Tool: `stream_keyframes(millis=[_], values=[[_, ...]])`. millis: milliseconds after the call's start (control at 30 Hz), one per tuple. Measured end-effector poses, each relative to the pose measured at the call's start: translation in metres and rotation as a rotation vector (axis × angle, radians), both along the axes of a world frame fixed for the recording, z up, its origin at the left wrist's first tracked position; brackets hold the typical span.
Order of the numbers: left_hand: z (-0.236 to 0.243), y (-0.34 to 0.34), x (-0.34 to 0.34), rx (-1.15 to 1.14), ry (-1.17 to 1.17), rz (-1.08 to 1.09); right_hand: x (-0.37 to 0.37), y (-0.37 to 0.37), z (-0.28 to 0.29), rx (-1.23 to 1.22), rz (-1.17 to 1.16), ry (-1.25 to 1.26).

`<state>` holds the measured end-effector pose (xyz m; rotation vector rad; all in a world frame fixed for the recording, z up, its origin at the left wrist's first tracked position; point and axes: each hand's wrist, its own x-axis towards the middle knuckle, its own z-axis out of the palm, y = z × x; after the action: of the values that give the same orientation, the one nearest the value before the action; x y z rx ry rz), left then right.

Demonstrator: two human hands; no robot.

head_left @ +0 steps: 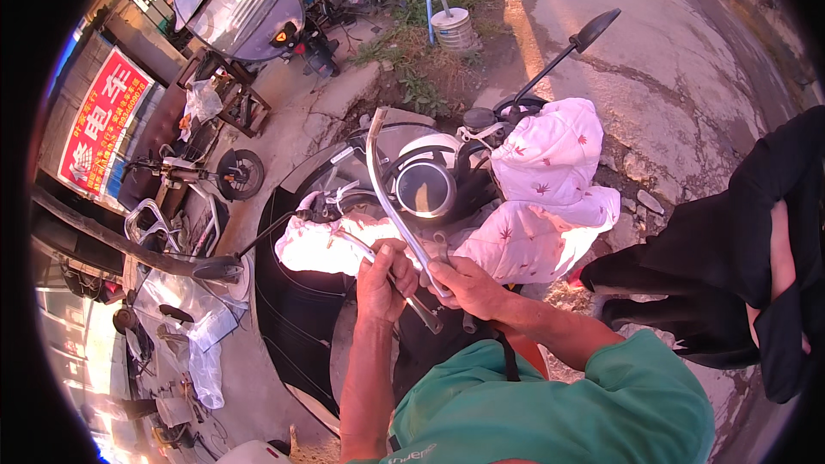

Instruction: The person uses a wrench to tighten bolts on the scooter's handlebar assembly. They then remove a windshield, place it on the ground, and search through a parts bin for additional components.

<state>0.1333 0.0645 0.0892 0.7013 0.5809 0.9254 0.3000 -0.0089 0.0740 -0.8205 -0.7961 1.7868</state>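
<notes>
My left hand (384, 282) is closed around a thin metal bar (423, 313), whose flat end pokes out below the fist. Close beside it, my right hand (468, 287) grips the lower end of a long, bent silver metal tube (384, 189) that rises away from me. A short grey metal piece (441, 246) stands up by the right fingers; I cannot tell whether it is held. Beyond both hands is the front of a scooter, with a round gauge (425, 189) and pink leaf-patterned cloth covers (550, 163) over its handlebars.
The scooter's mirrors (595, 30) (216, 269) stick out on both sides. At right, close by, is a person in black clothes (687, 266). Machine parts and clear plastic sheeting (204, 369) lie on the left, below a red sign (105, 120). A white bucket (455, 29) stands far ahead.
</notes>
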Motion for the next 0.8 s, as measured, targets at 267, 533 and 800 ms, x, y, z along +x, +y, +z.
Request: stream_keyframes(millis=[267,533,800], values=[[0.000,-0.006,0.012,0.021,0.088,0.052,0.004,-0.005,-0.008,0.053,-0.006,-0.007],[-0.007,-0.033,0.015,0.120,0.227,0.064,0.017,-0.007,-0.008,0.100,-0.088,-0.286],[0.038,-0.006,0.036,0.183,0.395,-0.062,0.026,-0.008,0.026,0.168,-0.062,-0.251]])
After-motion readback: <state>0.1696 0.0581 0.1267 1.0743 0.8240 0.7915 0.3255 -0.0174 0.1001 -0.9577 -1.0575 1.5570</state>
